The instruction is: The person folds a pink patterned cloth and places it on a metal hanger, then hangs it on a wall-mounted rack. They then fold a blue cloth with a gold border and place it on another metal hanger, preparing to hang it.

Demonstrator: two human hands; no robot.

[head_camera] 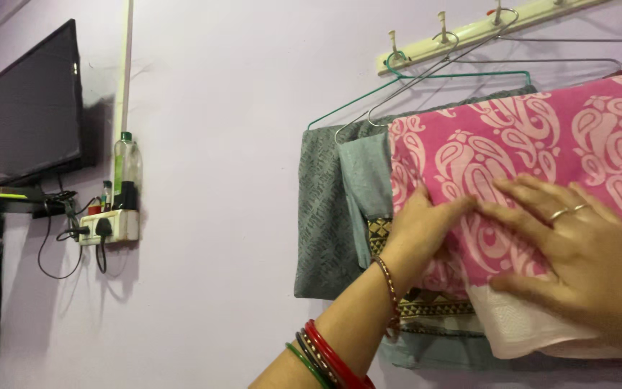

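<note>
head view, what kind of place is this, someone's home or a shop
Most likely a room in a home: a wall hook rack with clothes on wire hangers, among them a pink patterned cloth under both hands, a wall-mounted television, and a socket board with plugs.

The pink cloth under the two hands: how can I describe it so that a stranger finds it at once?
Look at the cream hook rail high on the lilac wall, where wire hangers carry folded cloths. The pink cloth hangs at the front, with the left hand and the right hand pressed on it. Only it is bright pink with pale paisley shapes; its neighbours are grey-green.
</note>
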